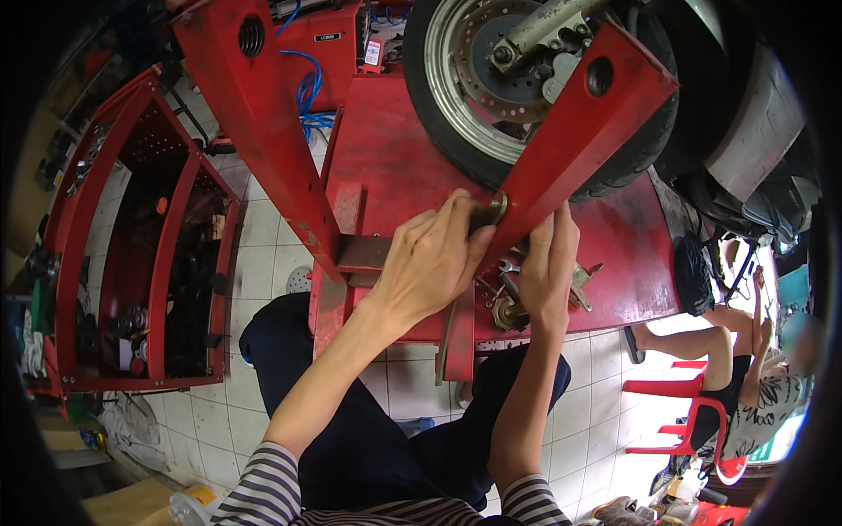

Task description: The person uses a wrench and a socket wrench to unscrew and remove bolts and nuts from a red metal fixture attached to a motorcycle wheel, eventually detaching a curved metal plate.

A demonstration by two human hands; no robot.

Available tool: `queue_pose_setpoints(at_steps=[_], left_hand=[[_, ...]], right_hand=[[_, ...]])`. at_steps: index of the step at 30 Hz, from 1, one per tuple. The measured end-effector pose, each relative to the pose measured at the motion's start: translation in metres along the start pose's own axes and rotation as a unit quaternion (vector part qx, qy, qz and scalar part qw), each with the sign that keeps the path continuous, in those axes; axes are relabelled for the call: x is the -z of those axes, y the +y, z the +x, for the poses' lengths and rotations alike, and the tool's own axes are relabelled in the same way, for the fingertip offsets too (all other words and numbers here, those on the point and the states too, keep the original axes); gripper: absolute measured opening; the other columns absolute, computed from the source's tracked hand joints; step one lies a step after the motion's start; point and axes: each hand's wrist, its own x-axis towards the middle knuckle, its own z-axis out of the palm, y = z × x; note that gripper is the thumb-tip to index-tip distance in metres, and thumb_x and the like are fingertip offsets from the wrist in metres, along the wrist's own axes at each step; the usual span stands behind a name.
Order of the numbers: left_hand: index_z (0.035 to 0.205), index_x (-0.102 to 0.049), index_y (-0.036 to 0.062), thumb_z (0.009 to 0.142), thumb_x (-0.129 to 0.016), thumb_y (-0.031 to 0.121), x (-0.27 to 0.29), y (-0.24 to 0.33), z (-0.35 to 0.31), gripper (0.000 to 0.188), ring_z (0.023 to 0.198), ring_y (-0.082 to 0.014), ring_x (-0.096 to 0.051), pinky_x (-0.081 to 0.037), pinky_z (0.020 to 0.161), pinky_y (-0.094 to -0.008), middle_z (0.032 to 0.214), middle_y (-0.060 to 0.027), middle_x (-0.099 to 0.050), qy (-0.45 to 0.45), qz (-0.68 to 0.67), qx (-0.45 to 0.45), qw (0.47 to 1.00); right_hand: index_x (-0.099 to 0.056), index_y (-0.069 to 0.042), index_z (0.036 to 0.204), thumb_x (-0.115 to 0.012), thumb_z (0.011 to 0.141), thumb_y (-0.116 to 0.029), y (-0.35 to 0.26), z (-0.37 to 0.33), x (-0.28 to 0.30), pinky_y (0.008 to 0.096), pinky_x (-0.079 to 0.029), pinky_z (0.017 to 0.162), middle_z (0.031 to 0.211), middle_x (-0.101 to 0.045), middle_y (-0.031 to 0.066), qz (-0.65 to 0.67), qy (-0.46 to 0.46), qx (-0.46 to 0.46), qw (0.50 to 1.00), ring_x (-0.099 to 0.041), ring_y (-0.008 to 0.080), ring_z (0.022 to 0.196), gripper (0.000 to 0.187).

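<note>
Head view: the left hand [430, 254] pinches a round metal piece [498, 208] against the left side of a red post [570, 131]. The right hand [548, 267] is at the post's right side; hidden fingertips leave its grip unclear. Beyond the post stands a wheel [445, 92]. Keeping the piece square to the post should help.

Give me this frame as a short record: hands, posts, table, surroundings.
left hand: fingers and thumb on round metal piece, at right post
right hand: at that post's other side; grip hidden
left post: red, apart from both hands
table: red; metal parts near right hand
beyond right post: wheel
far right: seated person
</note>
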Motion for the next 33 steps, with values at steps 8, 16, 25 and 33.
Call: queue_pose_setpoints(at_steps=[8, 16, 25, 33], left_hand=[[0.113, -0.047, -0.0046, 0.09, -0.057, 0.004, -0.001, 0.001, 0.0, 0.027, 0.076, -0.0417, -0.064, -0.051, 0.064, -0.0456, 0.084, -0.0217, -0.064, -0.005, 0.005, 0.01, 1.0], [0.116, -0.049, -0.0093, 0.088, -0.059, 0.004, -0.002, 0.004, -0.004, 0.033, 0.068, -0.036, -0.064, -0.05, 0.059, -0.0415, 0.081, -0.0179, -0.064, 0.008, 0.059, 0.012, 0.998], [0.103, -0.056, -0.0097, 0.091, -0.06, 0.018, 0.006, 0.002, 0.003, 0.031, 0.066, -0.0293, -0.063, -0.048, 0.058, -0.0351, 0.086, -0.0166, -0.065, 0.045, 0.128, -0.045, 0.99], [0.107, -0.054, -0.0081, 0.097, -0.052, 0.021, 0.025, 0.005, 0.004, 0.031, 0.064, -0.031, -0.061, -0.048, 0.058, -0.0384, 0.077, -0.015, -0.06, 0.073, 0.086, -0.025, 0.993]], right_hand=[[-0.051, 0.008, 0.113, -0.041, 0.103, -0.022, 0.0, -0.002, -0.003, 0.033, -0.047, 0.067, 0.086, -0.062, 0.0177, 0.04, 0.017, -0.018, 0.999, -0.057, 0.0211, 0.071, 0.033], [-0.051, 0.006, 0.114, -0.04, 0.105, -0.026, -0.005, -0.003, -0.005, 0.0291, -0.046, 0.066, 0.086, -0.061, 0.0124, 0.069, 0.016, -0.051, 0.996, -0.053, 0.0129, 0.073, 0.036], [-0.052, 0.006, 0.112, -0.037, 0.106, -0.027, -0.007, -0.002, -0.003, 0.0267, -0.042, 0.062, 0.079, -0.055, 0.0062, 0.096, 0.026, -0.081, 0.992, -0.045, 0.0099, 0.069, 0.037], [-0.054, 0.004, 0.107, -0.036, 0.107, -0.026, 0.007, 0.001, 0.004, 0.0238, -0.03, 0.052, 0.071, -0.045, 0.0006, 0.078, 0.042, -0.051, 0.995, -0.034, 0.0058, 0.059, 0.035]])
